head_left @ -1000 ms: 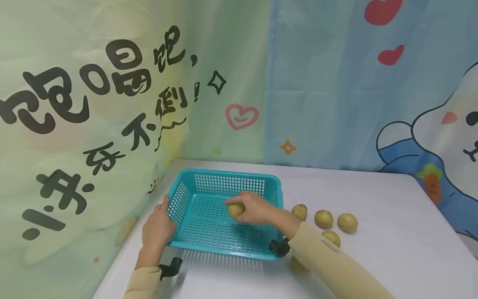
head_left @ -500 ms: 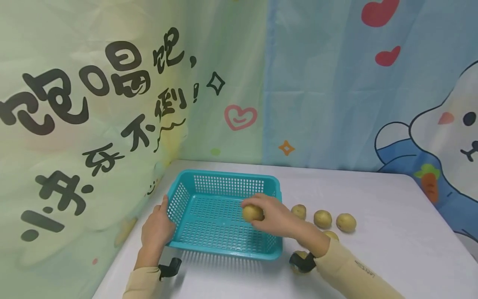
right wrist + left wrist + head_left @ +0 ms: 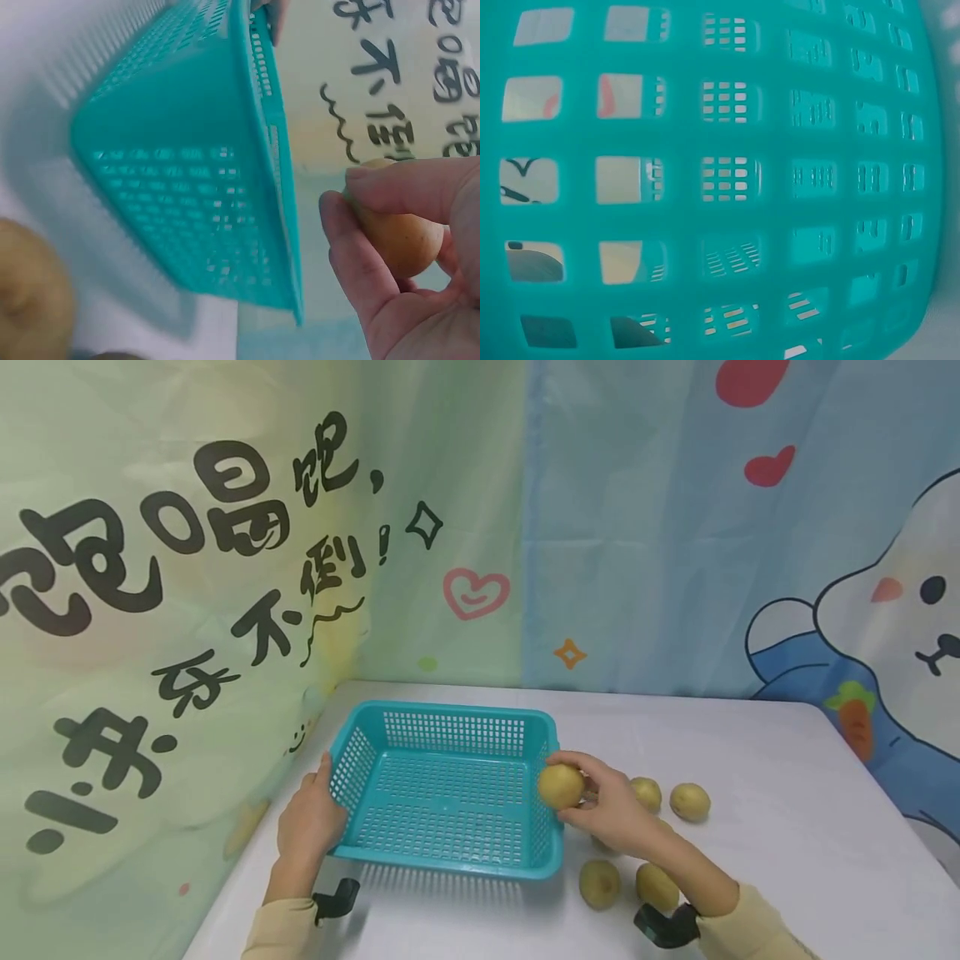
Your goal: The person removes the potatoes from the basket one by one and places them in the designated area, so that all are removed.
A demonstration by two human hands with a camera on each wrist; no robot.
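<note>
A teal plastic basket (image 3: 442,806) with latticed walls stands on the white table; no potato shows inside it. My left hand (image 3: 310,817) grips its left rim, one finger pointing up along the edge. The left wrist view is filled by the basket's holed side wall (image 3: 682,142). Between the thumb and fingers of my right hand (image 3: 618,810) is a potato (image 3: 560,787), at the height of the basket's right rim and overlapping it in the head view. The right wrist view has this potato (image 3: 405,236) pinched beside the basket rim.
Several loose potatoes lie right of the basket, among them a front one (image 3: 599,884), another by the wrist strap (image 3: 657,888) and one farther right (image 3: 690,802). Others are partly hidden behind my right hand. A printed cloth (image 3: 630,527) hangs behind the table (image 3: 765,760).
My right hand, with the potato in it, has moved rightward from over the basket's middle to its right rim. The left hand keeps its place on the basket.
</note>
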